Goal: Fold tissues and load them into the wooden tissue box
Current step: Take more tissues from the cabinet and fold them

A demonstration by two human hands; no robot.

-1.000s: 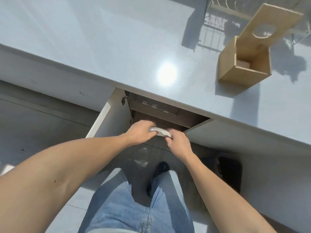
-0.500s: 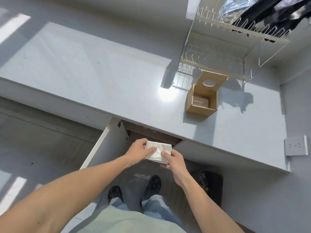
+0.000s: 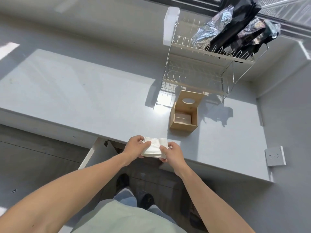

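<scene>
hands both grip tissue stack [image 3: 155, 147] at counter [image 3: 84, 98] front edge: left hand [image 3: 136, 147] and right hand [image 3: 171, 154] pinching opposite sides. wooden tissue box [image 3: 183, 126] open behind, tissues inside.

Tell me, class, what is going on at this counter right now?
A person stands at a grey counter and holds a stack of white tissues with both hands, the left hand and right hand gripping opposite ends, over the counter's front edge. Beyond it on the counter, the wooden tissue box stands with its lid raised and some tissues already inside. A cabinet door below hangs open. A wire dish rack stands behind the box.
</scene>
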